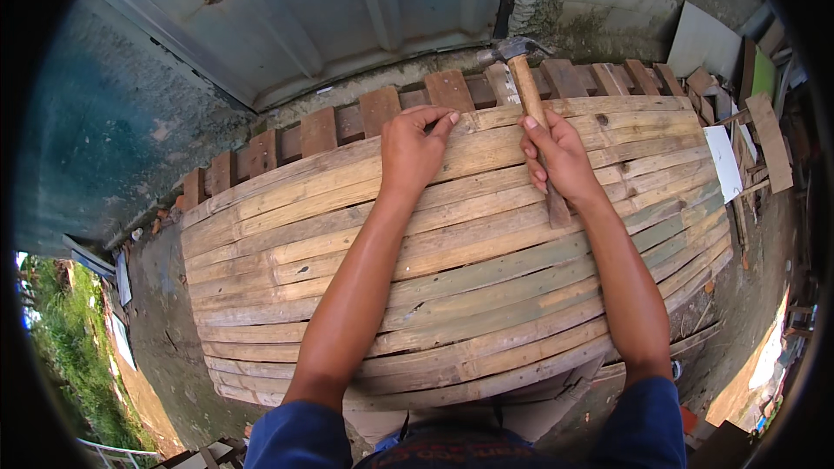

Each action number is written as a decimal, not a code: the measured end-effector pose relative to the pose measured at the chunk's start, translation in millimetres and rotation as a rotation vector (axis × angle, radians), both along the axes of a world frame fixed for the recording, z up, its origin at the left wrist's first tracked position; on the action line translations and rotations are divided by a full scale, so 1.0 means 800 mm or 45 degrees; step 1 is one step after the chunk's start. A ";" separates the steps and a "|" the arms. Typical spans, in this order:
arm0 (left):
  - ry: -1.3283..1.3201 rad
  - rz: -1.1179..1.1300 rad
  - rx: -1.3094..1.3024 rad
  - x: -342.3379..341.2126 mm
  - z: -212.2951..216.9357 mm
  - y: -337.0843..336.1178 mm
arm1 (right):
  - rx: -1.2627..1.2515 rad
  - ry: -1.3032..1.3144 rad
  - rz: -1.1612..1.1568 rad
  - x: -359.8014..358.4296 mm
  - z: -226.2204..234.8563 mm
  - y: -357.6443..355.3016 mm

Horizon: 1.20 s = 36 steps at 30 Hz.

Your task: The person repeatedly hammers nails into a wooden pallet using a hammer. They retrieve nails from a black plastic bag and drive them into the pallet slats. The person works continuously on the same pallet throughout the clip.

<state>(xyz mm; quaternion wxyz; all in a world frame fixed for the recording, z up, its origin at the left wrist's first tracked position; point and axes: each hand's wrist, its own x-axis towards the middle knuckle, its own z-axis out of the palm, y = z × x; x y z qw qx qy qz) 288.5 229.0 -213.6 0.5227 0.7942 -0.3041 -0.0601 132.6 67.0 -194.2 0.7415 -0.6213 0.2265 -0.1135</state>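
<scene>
A claw hammer [526, 85] with a wooden handle is in my right hand [563, 155], which grips the middle of the handle. Its dark metal head points away from me, past the far edge of the bamboo slats. My left hand [412, 146] rests at the far edge of the slatted bamboo top [347, 243], thumb and forefinger pinched together. Whatever sits in that pinch, perhaps something very small, is too tiny to name. The fingertips are close to the outermost slat, to the left of the hammer.
Short wooden blocks [379, 109] stick out in a row beyond the far edge. A metal door [321, 9] and rough wall [608, 22] stand behind. Scrap boards [708, 42] lean at the right. Green plants [74, 339] grow at the lower left.
</scene>
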 end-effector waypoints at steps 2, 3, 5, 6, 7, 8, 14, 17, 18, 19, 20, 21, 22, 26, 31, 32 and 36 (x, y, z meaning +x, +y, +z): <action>0.013 -0.007 0.012 -0.002 0.001 0.000 | -0.037 0.010 0.001 0.000 -0.001 0.000; 0.009 0.001 0.021 -0.003 0.002 0.000 | -0.057 0.024 0.003 0.000 -0.002 0.000; -0.021 0.011 0.018 -0.004 0.002 0.001 | -0.102 0.027 0.011 0.000 -0.003 0.002; -0.029 0.008 0.022 -0.005 0.002 0.000 | -0.082 0.001 0.000 0.001 -0.003 0.004; -0.047 0.004 0.017 -0.006 0.001 0.002 | -0.124 0.046 -0.018 -0.002 -0.002 0.008; -0.065 0.016 0.017 -0.006 0.000 0.002 | -0.163 0.056 -0.007 -0.005 0.001 0.013; -0.057 -0.012 -0.099 -0.001 -0.006 0.003 | -0.889 0.156 0.018 -0.033 0.029 0.063; -0.008 0.001 0.054 0.002 -0.005 0.003 | -1.007 0.243 0.073 -0.043 0.045 0.079; -0.005 0.000 0.051 0.003 -0.005 0.003 | -1.026 0.271 0.078 -0.044 0.049 0.082; -0.005 0.005 0.048 0.002 -0.005 0.003 | -1.019 0.285 0.080 -0.046 0.053 0.084; -0.009 0.004 0.045 0.002 -0.005 0.002 | -1.013 0.298 0.083 -0.045 0.055 0.085; 0.005 0.005 0.031 0.001 -0.005 0.002 | -1.008 0.305 0.087 -0.044 0.057 0.086; 0.014 -0.001 0.018 0.001 -0.005 0.002 | -1.017 0.300 0.085 -0.043 0.058 0.086; 0.011 0.015 -0.033 0.002 -0.008 0.001 | -1.019 0.292 0.067 -0.040 0.062 0.087; -0.015 0.022 0.001 0.002 -0.008 0.000 | -1.089 0.250 0.058 -0.041 0.061 0.087; 0.000 0.023 0.023 0.002 -0.007 0.000 | -1.062 0.247 0.046 -0.041 0.060 0.087; -0.005 0.036 0.036 0.001 -0.004 0.001 | -1.154 0.140 0.051 -0.040 0.054 0.084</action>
